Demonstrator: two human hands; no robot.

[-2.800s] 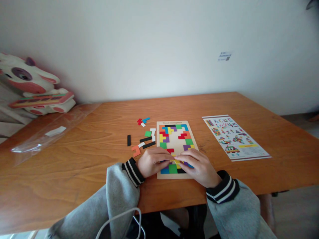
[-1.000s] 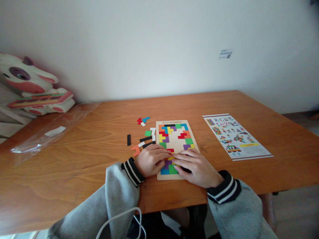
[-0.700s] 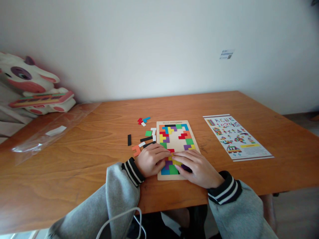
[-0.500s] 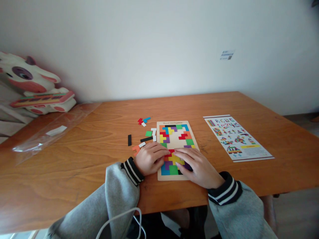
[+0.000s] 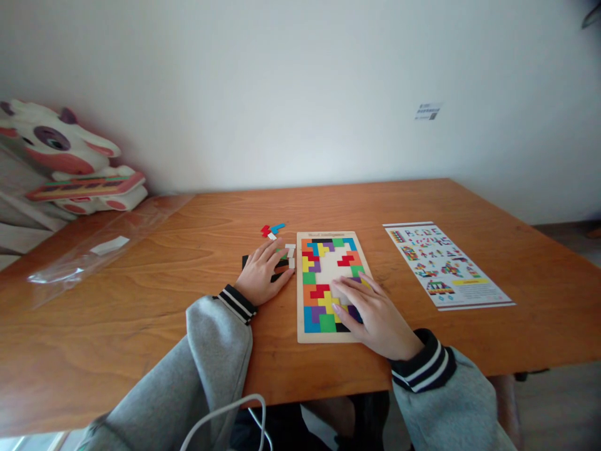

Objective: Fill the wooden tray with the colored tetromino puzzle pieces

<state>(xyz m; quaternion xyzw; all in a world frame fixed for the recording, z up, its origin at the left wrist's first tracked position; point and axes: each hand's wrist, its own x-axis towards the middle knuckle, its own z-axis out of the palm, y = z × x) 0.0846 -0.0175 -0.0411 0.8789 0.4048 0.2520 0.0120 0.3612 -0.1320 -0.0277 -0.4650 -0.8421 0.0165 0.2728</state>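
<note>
My left hand (image 5: 263, 270) lies over the loose pieces left of the puzzle board, fingers spread, partly covering black, green and white pieces. White pieces (image 5: 291, 252) show just beyond its fingertips. A wooden block-puzzle board (image 5: 301, 313) lies flat before me, its rim filled with coloured pieces and bare wood in the middle. My right hand (image 5: 370, 307) rests over the board's lower right, fingers apart and slightly bent, hiding some pieces there. A red piece (image 5: 320, 291) and a yellow piece (image 5: 327, 302) lie in the board left of its fingertips.
Red (image 5: 265, 230) and blue (image 5: 277, 228) pieces lie beyond my left hand. A printed pattern sheet (image 5: 446, 266) is on the right of the table. At the far left are a clear plastic bag (image 5: 110, 241) and a cow-shaped toy keyboard (image 5: 89, 185). A white cable (image 5: 225, 407) crosses near my lap.
My left hand has left the board and moved left onto the loose pieces. The red piece it touched now lies uncovered in the board. My right hand has stayed nearly in place.
</note>
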